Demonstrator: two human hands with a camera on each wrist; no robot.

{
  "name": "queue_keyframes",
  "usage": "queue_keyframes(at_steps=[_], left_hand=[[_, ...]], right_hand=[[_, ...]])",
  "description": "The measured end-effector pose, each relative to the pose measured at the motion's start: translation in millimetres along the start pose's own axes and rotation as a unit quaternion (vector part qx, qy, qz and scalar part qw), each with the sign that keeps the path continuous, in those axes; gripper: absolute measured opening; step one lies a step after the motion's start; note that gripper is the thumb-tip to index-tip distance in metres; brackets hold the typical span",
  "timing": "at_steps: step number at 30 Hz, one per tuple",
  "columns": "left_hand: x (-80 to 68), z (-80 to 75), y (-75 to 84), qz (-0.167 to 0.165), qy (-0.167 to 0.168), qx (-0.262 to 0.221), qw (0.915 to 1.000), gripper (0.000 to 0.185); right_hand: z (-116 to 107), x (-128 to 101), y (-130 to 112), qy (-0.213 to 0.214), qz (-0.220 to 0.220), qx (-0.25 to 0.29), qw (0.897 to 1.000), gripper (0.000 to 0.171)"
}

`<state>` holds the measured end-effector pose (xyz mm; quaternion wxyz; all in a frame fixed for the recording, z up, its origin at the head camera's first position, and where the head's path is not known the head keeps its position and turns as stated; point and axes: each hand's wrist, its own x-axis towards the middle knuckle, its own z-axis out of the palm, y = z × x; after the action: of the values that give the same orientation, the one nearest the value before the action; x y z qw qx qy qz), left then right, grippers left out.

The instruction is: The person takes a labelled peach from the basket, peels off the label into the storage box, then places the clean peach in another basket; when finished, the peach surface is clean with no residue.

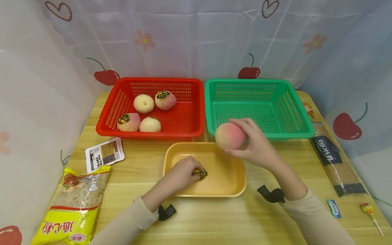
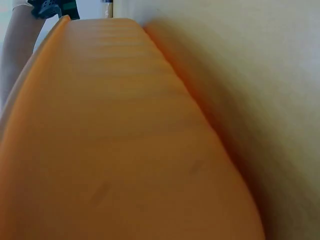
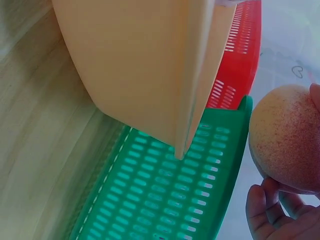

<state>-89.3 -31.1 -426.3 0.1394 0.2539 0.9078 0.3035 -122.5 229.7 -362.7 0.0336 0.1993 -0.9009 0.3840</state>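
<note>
A round pink-and-cream peach (image 1: pixel 229 135) is held in the air by the person's right hand (image 1: pixel 255 146), fingers curled round its right side, above the gap between the shallow yellow plastic tray (image 1: pixel 235 183) and the near rim of the green slotted plastic basket (image 1: pixel 294 112). In the right wrist view the same peach (image 3: pixel 286 140) sits against the fingertips (image 3: pixel 260 210), with the green basket's wall (image 3: pixel 165 195) and the tray's pale underside (image 3: pixel 135 70) beside it. The left hand (image 1: pixel 180 175) lies inside the yellow tray, its fingers pinching a small round black-and-gold sticker (image 1: pixel 200 174) against the tray floor. The left wrist view shows only the tray's orange-yellow wall (image 2: pixel 115 150) at close range.

Behind the tray, a red slotted plastic basket (image 1: pixel 186 119) stands just beside the green one, their walls touching. In it lie four more peaches: two at the back, a pale one (image 1: pixel 143 103) and one with a sticker on top (image 1: pixel 165 99), and two at the front, one bearing a sticker (image 1: pixel 128 122) and a pale one (image 1: pixel 150 125).

All stand on a light wooden table (image 1: pixel 275 217). On its left lie a small white printed packet (image 1: pixel 104 153) and a yellow bag of pasta with red lettering (image 1: pixel 75 207). On its right lie a long clear pack of spaghetti with a dark label (image 1: pixel 337 160), a small blue wrapped sweet (image 1: pixel 333 208) and a lollipop (image 1: pixel 369 212). A pale curtain printed with cherries, flowers and hearts (image 1: pixel 196 37) closes in the scene.
</note>
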Motion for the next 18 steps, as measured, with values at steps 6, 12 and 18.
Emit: queue_keyframes(at_steps=[6, 12, 18], left_hand=[[-6.1, -2.6, 4.7, 0.008, 0.025, 0.024, 0.9994, 0.019], [-13.8, -23.5, 23.6, 0.018, 0.057, 0.014, 0.9981, 0.026], [-14.1, -60.8, 45.9, 0.014, 0.093, 0.03, 0.9951, 0.04]], right_hand=[[-1, -1, 2, 0.008, 0.004, 0.002, 1.0, 0.086], [-6, -3, 7, 0.031, -0.001, 0.002, 1.0, 0.088], [-17, -4, 11, 0.059, -0.004, -0.004, 0.998, 0.088]])
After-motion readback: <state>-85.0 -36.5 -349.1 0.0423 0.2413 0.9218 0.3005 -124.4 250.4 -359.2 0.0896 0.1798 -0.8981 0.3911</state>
